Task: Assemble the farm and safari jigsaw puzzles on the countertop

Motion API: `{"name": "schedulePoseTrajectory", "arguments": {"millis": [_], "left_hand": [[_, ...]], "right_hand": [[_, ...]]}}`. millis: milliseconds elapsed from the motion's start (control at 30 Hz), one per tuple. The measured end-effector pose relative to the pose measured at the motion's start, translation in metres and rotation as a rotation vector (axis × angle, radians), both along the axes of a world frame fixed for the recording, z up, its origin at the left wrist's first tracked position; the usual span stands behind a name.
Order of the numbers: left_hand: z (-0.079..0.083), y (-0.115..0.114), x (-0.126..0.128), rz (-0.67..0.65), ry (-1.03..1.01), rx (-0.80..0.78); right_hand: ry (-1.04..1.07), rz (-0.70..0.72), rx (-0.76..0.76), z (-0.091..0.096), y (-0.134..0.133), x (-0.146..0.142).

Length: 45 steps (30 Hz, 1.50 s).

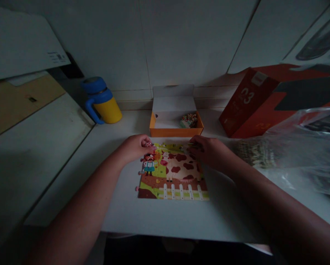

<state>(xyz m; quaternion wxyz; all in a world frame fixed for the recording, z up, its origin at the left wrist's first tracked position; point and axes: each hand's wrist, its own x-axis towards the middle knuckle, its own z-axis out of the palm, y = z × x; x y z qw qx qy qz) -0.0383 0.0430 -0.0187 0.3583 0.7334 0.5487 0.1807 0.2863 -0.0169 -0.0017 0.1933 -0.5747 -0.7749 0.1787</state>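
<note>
Head view: two hands at the top corners of a cow puzzle

The jigsaw puzzle (183, 173) lies flat on the pale bench (165, 219), in front of the person, its picture upright to them: a brown-and-white cow, a figure in a blue-green apron on the left, a white fence along the bottom. Knobs stick out from its left edge.

The left hand (135, 145) is at the top left corner, fingers curled, the fingertips at the puzzle's edge. The right hand (208, 149) is at the top right corner, its fingers bent over the edge. In the dim light I cannot tell whether either one pinches a piece.

Just behind the puzzle stands an open orange box (169, 132), with loose pieces (189, 121) heaped in its right end. A yellow-and-blue mug (109, 110) stands to the left; on the right are a red carton (242, 106) and a clear plastic bag (300, 147).
</note>
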Motion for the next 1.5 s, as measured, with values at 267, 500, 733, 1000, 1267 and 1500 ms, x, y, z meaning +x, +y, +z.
{"name": "schedulePoseTrajectory", "arguments": {"millis": [267, 500, 733, 1000, 1267, 1500], "left_hand": [[0.011, -0.014, 0.020, 0.047, 0.294, 0.260], [0.010, -0.010, 0.016, 0.107, 0.023, 0.044], [0.014, -0.004, 0.011, 0.112, -0.347, -0.147], [-0.004, -0.013, 0.043, -0.034, -0.369, -0.031], [0.003, -0.014, 0.043, 0.002, -0.333, -0.029], [0.015, -0.021, 0.047, 0.128, -0.483, -0.103]], "right_hand": [[0.087, 0.228, 0.163, 0.005, -0.010, -0.016], [0.107, 0.492, 0.052, -0.001, -0.017, -0.031], [0.096, 0.492, 0.045, 0.003, -0.017, -0.030], [-0.004, 0.257, 0.182, -0.012, -0.006, -0.028], [-0.036, 0.150, 0.198, -0.017, -0.001, -0.021], [0.371, 0.001, 0.002, -0.003, -0.005, -0.021]]}}
